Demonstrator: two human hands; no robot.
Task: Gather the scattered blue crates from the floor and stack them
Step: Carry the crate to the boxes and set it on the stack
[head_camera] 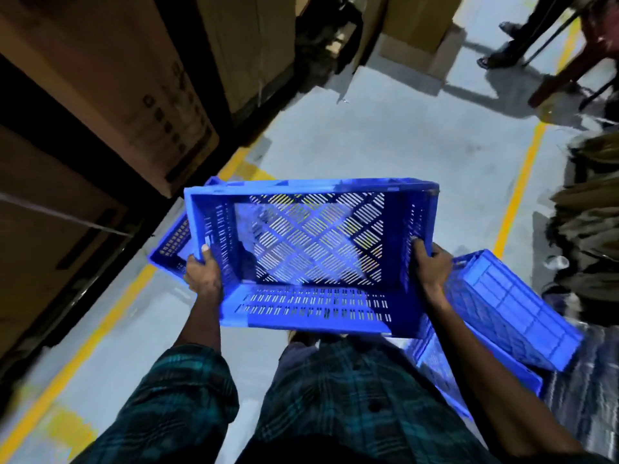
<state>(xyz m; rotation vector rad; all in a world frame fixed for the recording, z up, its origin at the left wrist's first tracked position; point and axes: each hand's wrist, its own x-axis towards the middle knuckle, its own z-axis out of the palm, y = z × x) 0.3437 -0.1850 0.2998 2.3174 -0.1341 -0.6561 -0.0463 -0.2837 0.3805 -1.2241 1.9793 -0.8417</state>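
Note:
I carry a blue slotted crate [311, 252] in front of my body, its open top facing me. My left hand [202, 274] grips its left rim, thumb over the edge. On the opposite side my right hand [432, 264] grips the right rim, fingers curled inside. A second blue crate [169, 249] lies on the floor under the held one, showing at its left. A third blue crate [512, 306] lies tipped over at my right, leaning on another blue crate [445, 370] by my right leg.
Large cardboard boxes [110, 95] on dark racking line the left side. Yellow floor lines [517, 192] mark a grey aisle ahead. A pile of brown material [589, 216] sits at the right. Another person's legs [512, 41] and a chair stand at the far right.

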